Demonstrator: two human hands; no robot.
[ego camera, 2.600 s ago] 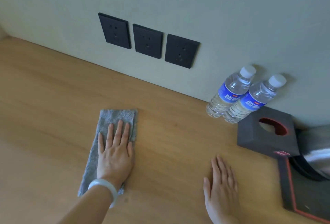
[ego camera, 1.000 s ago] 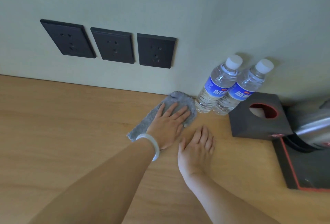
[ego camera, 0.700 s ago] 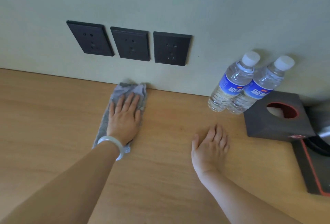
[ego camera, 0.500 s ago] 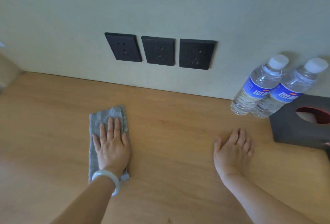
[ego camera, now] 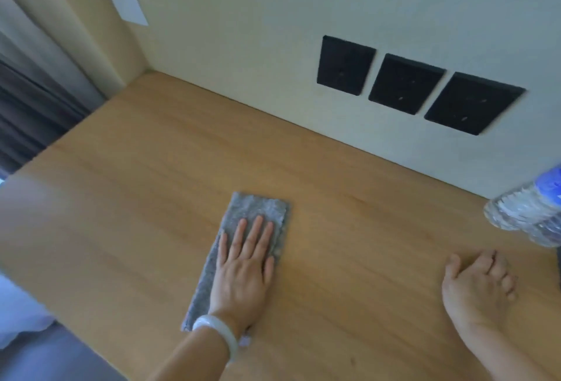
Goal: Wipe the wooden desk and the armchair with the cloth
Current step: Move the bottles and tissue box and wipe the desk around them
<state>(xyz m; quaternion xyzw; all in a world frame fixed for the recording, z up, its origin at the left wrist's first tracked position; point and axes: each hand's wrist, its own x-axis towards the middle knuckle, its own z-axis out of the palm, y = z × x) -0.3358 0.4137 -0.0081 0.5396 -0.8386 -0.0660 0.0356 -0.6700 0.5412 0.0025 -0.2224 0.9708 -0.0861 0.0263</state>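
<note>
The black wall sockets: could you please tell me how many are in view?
3, in a row on the wall above the wooden desk: the left socket, the middle socket, the right socket. None looks hidden.

Cloth (ego camera: 258,207) lies flat mid-tabletop (ego camera: 136,198), left grip (ego camera: 243,271) on top of it, right grip (ego camera: 476,289) resting well off to the right. Bottle (ego camera: 528,216) sits far right by the wall (ego camera: 243,31), with three sockets (ego camera: 406,83) set in it behind.
</note>
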